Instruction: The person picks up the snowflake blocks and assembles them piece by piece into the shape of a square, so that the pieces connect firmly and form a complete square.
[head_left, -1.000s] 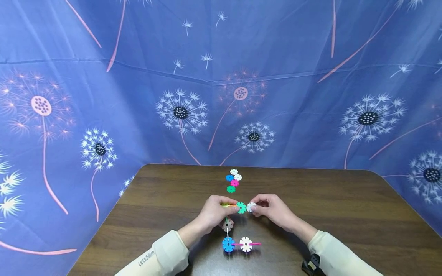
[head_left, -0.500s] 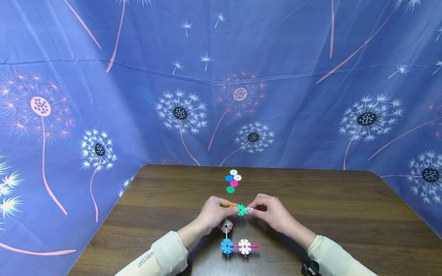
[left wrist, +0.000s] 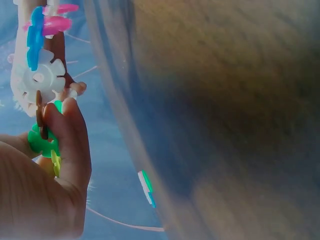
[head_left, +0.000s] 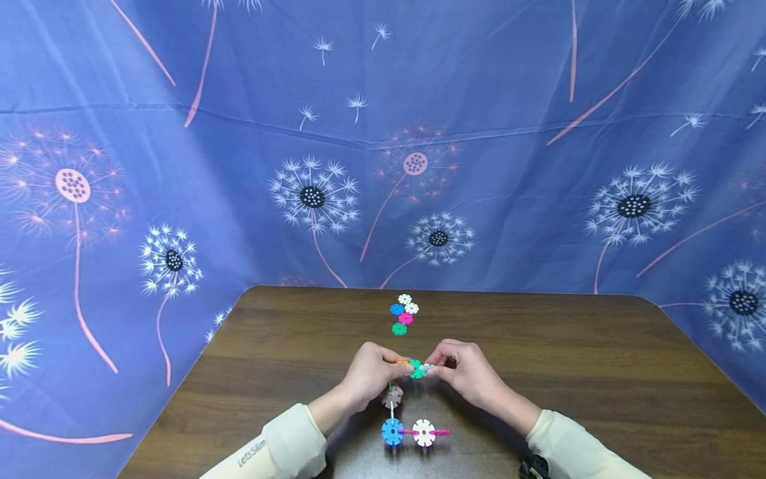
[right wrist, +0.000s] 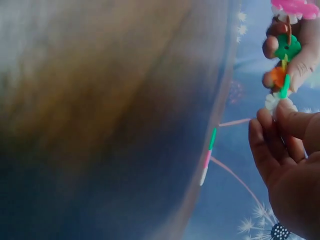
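Observation:
My left hand (head_left: 366, 374) pinches a chain of notched plastic snowflake discs near its orange disc (right wrist: 278, 77) and green disc (head_left: 415, 369). From that hand the chain hangs toward me. It runs through a whitish disc (left wrist: 44, 77) and a blue disc (head_left: 392, 432) to a white disc (head_left: 424, 433) with a pink one (head_left: 441, 432) edge-on. Between thumb and fingers, my right hand (head_left: 469, 372) holds another white disc (right wrist: 272, 101), turned nearly edge-on against the green disc's right rim. Fingertips partly cover where they meet, so I cannot tell how deep the slots sit.
Several loose discs lie toward the back of the brown wooden table (head_left: 538, 346): white, blue, pink (head_left: 405, 319) and a green one (head_left: 399, 329) nearest the hands. A blue dandelion-print cloth (head_left: 509, 133) hangs behind the table.
The white disc in my right hand has moved left from beside the green disc to its rim and turned nearly edge-on. Both hands and the chain sit slightly lower in view.

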The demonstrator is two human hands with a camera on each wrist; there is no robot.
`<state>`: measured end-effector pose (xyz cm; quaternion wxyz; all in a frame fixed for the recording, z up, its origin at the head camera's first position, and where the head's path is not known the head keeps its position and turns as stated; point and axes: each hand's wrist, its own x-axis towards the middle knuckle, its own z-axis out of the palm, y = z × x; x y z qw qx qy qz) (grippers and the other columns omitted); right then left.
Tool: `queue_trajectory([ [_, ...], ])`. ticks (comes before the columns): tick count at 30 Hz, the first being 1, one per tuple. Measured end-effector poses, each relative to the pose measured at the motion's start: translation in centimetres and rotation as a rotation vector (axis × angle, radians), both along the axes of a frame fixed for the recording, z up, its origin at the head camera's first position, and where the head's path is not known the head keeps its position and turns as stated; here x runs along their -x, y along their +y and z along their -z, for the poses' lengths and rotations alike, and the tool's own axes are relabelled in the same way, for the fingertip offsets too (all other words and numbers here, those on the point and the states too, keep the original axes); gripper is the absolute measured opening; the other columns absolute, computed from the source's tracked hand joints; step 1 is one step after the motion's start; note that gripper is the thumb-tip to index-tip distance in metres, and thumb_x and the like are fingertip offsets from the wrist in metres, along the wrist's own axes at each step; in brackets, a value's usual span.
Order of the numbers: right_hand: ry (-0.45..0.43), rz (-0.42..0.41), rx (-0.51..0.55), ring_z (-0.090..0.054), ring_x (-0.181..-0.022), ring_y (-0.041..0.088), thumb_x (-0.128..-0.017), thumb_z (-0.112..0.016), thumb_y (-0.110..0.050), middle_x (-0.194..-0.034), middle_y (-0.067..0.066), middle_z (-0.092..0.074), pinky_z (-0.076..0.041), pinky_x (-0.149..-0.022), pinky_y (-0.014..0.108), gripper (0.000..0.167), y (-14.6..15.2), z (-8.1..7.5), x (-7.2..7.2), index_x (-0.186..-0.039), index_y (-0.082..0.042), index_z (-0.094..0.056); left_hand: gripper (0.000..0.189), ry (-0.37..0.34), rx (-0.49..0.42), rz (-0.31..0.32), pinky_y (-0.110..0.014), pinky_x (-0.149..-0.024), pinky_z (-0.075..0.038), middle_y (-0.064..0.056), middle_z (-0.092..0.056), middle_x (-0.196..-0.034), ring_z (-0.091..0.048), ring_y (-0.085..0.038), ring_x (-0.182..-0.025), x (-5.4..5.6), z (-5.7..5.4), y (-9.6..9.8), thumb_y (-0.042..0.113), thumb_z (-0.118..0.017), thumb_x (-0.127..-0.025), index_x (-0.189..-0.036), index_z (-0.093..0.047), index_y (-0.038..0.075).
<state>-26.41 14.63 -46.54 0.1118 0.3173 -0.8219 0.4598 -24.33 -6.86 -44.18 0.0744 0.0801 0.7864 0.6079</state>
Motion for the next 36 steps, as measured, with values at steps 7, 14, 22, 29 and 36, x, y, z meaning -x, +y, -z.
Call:
queue_trajectory([
  [7,-0.056,0.007,0.008,-0.056,-0.069,0.004,-0.082,-0.083,-0.01,-0.077,-0.01,-0.061,-0.049,-0.059,0.023,0.012,0.0,-0.3,-0.1,-0.083,-0.016,-0.074,0.011,0.007,0.013,0.022,-0.021,-0.045,-0.05,-0.012,-0.074,-0.083,-0.062,-0.01,-0.051,0.3,-0.4,-0.1,0.006,-0.078,-0.088,-0.095,-0.079,-0.002],
  [14,-0.194,-0.027,0.009,-0.06,-0.071,0.008,-0.085,-0.081,-0.011,-0.079,-0.005,-0.064,-0.052,-0.063,0.024,0.011,-0.1,-1.0,0.1,-0.086,-0.013,-0.071,0.024,0.257,0.272,0.056,-0.026,-0.061,-0.052,0.001,-0.075,-0.097,-0.068,-0.015,-0.08,0.9,-0.6,0.0,0.021,-0.084,-0.084,-0.105,-0.079,0.012],
  [22,-0.291,-0.063,-0.017,-0.061,-0.07,0.011,-0.086,-0.081,-0.013,-0.079,-0.002,-0.064,-0.051,-0.063,0.025,0.015,0.0,-1.4,0.5,-0.092,-0.01,-0.068,0.006,0.283,0.269,0.075,-0.024,-0.05,-0.045,0.006,-0.07,-0.072,-0.058,-0.005,-0.058,0.9,-0.2,0.3,0.023,-0.082,-0.086,-0.083,-0.08,0.018],
  [29,-0.374,-0.142,-0.112,-0.06,-0.075,0.014,-0.091,-0.076,-0.01,-0.084,0.002,-0.065,-0.05,-0.064,0.026,0.014,1.3,-0.3,3.8,-0.099,-0.003,-0.068,0.004,0.225,0.207,0.053,-0.024,-0.048,-0.047,0.004,-0.072,-0.077,-0.068,-0.019,-0.057,0.9,0.7,-0.3,0.017,-0.08,-0.088,-0.088,-0.079,0.014],
  [36,-0.193,-0.025,-0.282,-0.054,-0.069,0.008,-0.092,-0.07,-0.004,-0.079,-0.004,-0.062,-0.047,-0.062,0.026,0.007,0.3,1.6,8.5,-0.098,-0.006,-0.068,0.004,0.16,0.148,0.037,-0.025,-0.043,-0.047,0.004,-0.072,-0.083,-0.068,-0.022,-0.058,0.9,0.9,-0.7,0.017,-0.079,-0.089,-0.089,-0.079,0.014],
])
